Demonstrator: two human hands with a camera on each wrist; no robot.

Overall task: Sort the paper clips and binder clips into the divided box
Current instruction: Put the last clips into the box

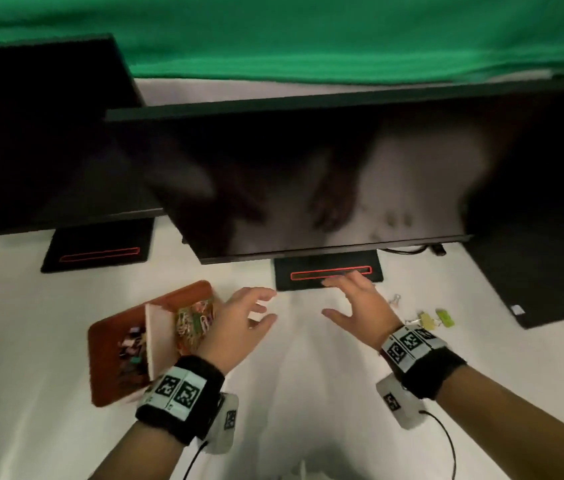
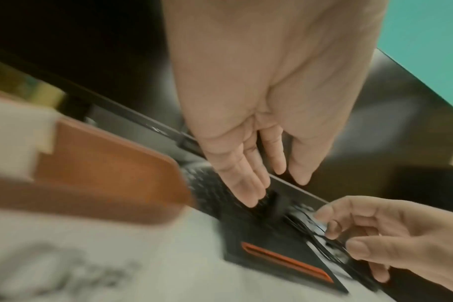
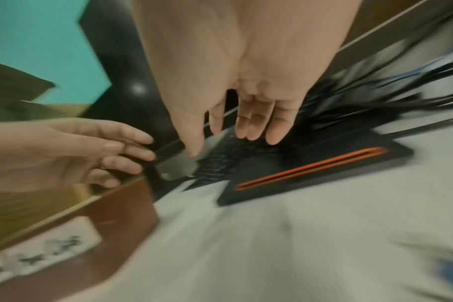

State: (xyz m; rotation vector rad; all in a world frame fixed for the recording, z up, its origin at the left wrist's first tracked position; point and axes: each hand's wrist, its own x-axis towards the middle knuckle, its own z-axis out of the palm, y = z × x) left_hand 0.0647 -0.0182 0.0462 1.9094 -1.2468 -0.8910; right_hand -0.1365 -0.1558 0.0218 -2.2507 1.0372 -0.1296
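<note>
The brown divided box sits at the left on the white table, with a white divider across it. Its far compartment holds a heap of coloured paper clips; its near one holds dark and pastel binder clips. Several loose binder clips lie on the table right of my right hand. My left hand hovers open beside the box's right edge, holding nothing. My right hand hovers open near the monitor base, fingers spread and empty. Both hands also show empty in the wrist views.
Two dark monitors stand across the back on black bases with red slots. A black case occupies the right. Cables run behind the base. A green cloth hangs behind.
</note>
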